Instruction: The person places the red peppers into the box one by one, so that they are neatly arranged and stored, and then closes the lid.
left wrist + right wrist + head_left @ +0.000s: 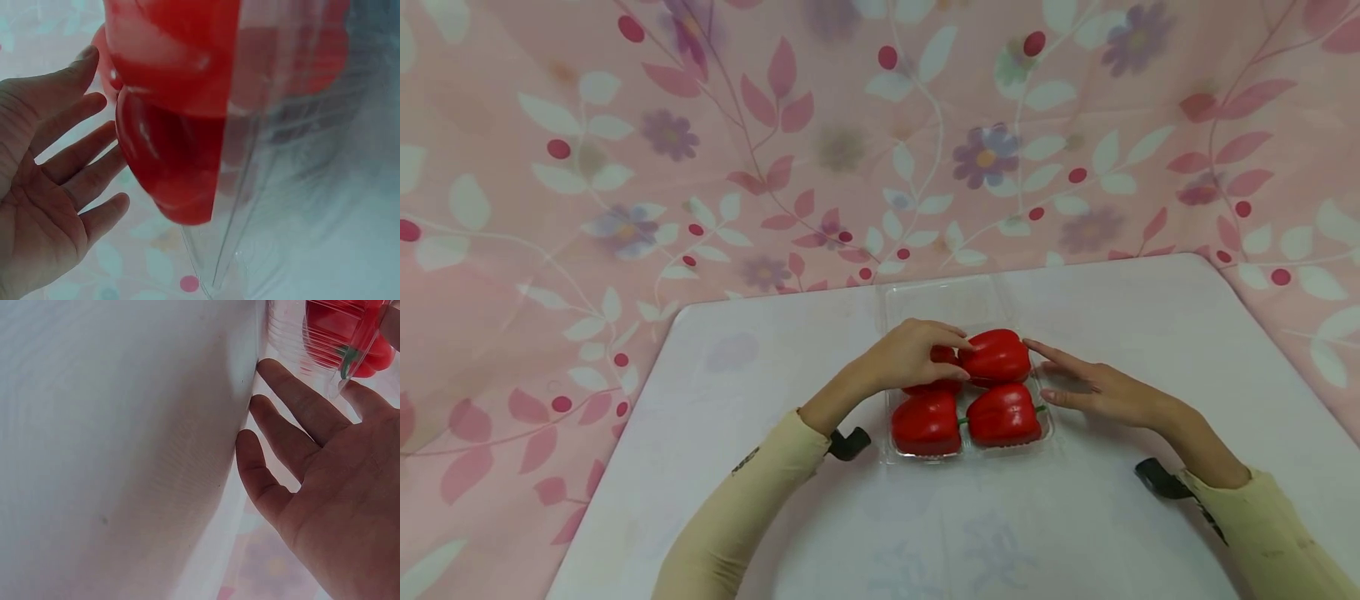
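Several red bell peppers sit in a clear plastic clamshell container [936, 300]. The front-left pepper [927, 423] and front-right pepper [1004, 415] show green stems. My left hand [917, 354] is over the back-left pepper, partly hiding it, with fingertips at the left side of the back-right pepper [997, 357]. In the left wrist view its fingers are spread and loosely bent beside the peppers [169, 156]. At the container's right side is my right hand [1097, 392], its index fingertip by the back-right pepper. The right wrist view shows other fingertips [250, 440] resting on the tabletop.
The container's transparent lid lies folded back behind the peppers on the white table [760, 358]. Pink floral cloth [850, 150] hangs behind the table. A dark wrist-worn device [850, 444] sticks out from the left sleeve, and another [1161, 479] from the right.
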The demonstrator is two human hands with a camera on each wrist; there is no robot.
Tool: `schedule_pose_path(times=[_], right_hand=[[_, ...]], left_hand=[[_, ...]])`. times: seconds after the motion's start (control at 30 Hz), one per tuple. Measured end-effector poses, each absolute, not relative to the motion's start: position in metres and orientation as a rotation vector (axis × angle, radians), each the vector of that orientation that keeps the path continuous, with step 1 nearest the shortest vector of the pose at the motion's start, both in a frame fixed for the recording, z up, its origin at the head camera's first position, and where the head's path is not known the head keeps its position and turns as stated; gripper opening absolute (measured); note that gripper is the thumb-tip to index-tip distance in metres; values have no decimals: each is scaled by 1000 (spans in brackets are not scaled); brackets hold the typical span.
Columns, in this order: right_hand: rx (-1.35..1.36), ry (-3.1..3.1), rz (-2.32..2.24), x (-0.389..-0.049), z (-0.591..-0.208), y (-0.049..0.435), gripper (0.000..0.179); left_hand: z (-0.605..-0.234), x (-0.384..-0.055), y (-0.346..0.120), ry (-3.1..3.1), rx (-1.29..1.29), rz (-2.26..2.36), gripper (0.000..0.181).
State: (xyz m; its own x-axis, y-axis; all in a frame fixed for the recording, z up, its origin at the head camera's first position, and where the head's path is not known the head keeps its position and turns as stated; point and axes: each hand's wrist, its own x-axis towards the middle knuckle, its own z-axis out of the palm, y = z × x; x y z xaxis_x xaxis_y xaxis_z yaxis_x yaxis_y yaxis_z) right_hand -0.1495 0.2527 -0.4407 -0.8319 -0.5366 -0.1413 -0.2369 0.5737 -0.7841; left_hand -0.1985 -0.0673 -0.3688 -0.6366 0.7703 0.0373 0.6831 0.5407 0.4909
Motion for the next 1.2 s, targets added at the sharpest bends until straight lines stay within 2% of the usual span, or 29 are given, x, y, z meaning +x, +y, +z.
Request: schedule_pose_path(times=[0.47,0.67,0.83,1.2], right_hand=[[-712,2490,-1136,-155,-441,255,74],[-819,2538,-1206,-164,-432,257,63],[-795,2636,-1252,-175,-418,257,58],[-586,2790,-1316,-209,-411,244,53]], left_hand=[[-369,-205,-103,2668,1110,964,39],[-371,-208,-128,2745,990,1133,36],[-375,-210,-144,2794,802,1286,34],[-395,-216,-160,2756,324,1498,43]])
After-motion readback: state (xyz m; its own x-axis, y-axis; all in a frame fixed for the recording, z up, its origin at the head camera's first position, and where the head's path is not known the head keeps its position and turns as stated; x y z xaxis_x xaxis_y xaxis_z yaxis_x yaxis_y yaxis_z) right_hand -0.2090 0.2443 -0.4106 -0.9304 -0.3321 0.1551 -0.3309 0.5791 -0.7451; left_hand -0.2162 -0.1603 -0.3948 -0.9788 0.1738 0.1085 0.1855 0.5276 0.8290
